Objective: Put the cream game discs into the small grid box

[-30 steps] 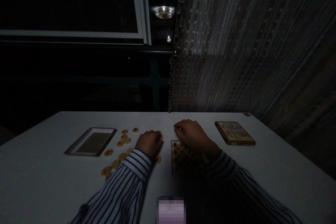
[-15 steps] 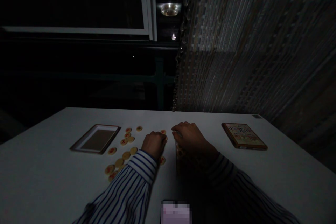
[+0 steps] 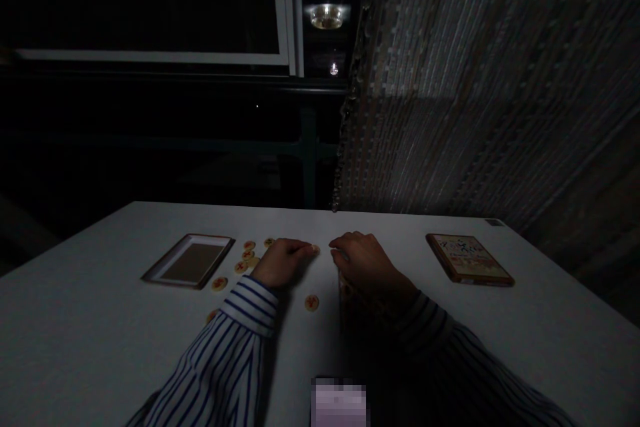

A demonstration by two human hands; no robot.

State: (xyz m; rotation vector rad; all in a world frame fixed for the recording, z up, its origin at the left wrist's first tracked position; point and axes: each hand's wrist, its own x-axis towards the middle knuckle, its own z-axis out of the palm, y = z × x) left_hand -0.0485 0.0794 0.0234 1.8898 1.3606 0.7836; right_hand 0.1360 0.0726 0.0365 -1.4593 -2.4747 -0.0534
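Discs [image 3: 243, 260] lie scattered on the worktop [image 3: 100, 340] beside the empty tray [image 3: 189, 260]. Left of the packed box [image 3: 350, 303], the left hand [image 3: 280, 261] pinches one disc [image 3: 315, 249]; the right hand [image 3: 365, 261] rests curled on the box (grip unclear). Seating that disc squarely seems the step in hand.

A: The right hand [image 3: 367, 267] covers most of the box of round pieces [image 3: 350, 300] at lower centre; only a dim edge shows, and whether the fingers grip anything cannot be told.

B: The left hand [image 3: 280, 263] and its striped sleeve [image 3: 235, 340] hide several loose pieces [image 3: 243, 267]. Their red marks are too small and dark to read. A blurred patch [image 3: 339, 402] sits at the bottom edge.
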